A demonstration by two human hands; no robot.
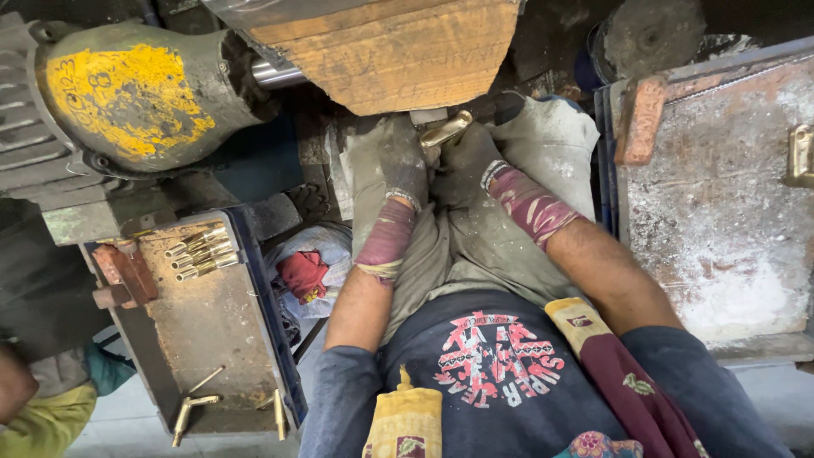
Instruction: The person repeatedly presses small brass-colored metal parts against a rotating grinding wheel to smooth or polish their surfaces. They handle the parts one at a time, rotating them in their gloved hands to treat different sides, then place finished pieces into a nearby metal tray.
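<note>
Head view: both gloved hands, left [398, 165] and right [465, 159], clamp brass fitting [445, 130], shiny, elongated, against tan buffing wheel [390, 47]. Yellow-marked motor [127, 93] left; brass pieces [202, 252] on tray [203, 326].

Both forearms reach up toward the upper middle of the frame. The gloved left hand [397, 163] and gloved right hand [469, 159] sit close together, fingers curled, wrists wrapped in cloth.

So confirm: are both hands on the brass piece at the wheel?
Yes, the left hand and right hand both grip the brass piece.
</note>
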